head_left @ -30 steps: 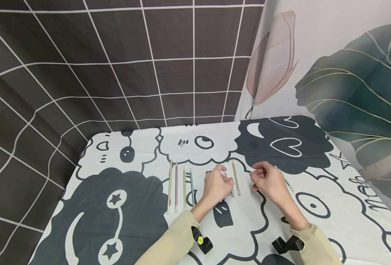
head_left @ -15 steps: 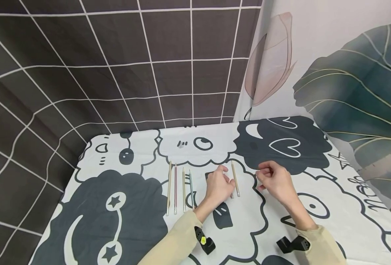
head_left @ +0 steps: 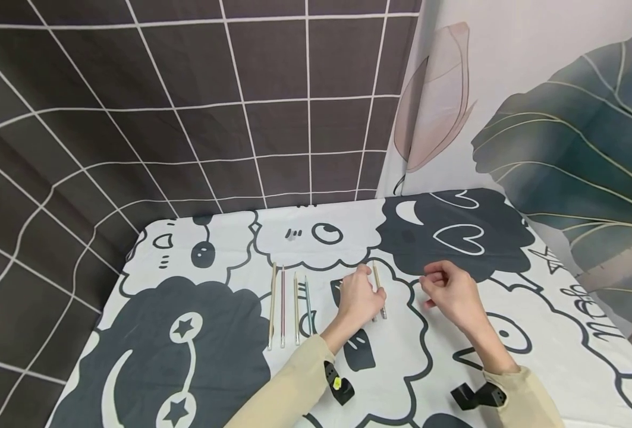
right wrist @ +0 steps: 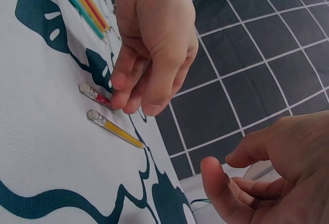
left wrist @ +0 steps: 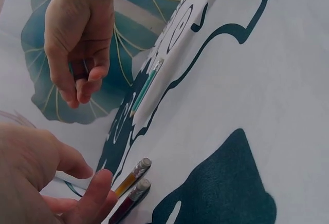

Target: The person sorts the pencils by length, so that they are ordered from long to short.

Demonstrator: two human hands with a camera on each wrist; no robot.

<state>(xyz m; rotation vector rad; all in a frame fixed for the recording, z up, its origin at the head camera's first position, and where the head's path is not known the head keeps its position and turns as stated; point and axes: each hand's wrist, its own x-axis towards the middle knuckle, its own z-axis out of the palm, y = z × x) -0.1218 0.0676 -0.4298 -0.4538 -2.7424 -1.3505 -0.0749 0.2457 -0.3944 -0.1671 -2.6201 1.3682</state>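
Observation:
My left hand (head_left: 359,300) hovers over two pencils near the middle of the cloth, fingers loosely bent and nothing between them. One is a yellow pencil (right wrist: 115,129). The other, a red pencil (right wrist: 97,96), lies beside it, its far part hidden behind the left fingers in the right wrist view. Off to the right my right hand (head_left: 455,294) is raised, thumb and fingers relaxed and holding nothing. A teal pencil (left wrist: 146,88) lies on the cloth near it, covered by that hand in the head view.
Left of the left hand several pencils lie in a row: a gold pencil (head_left: 272,309), a red pencil (head_left: 283,309), a yellow pencil (head_left: 296,312) and a teal pencil (head_left: 308,303). A dark gridded curtain (head_left: 187,131) stands behind the patterned cloth (head_left: 401,351).
My left hand has shifted right, from over the red pencil towards the yellow one. The right hand has drifted right too, covering the teal pencil. The pencils lie as before.

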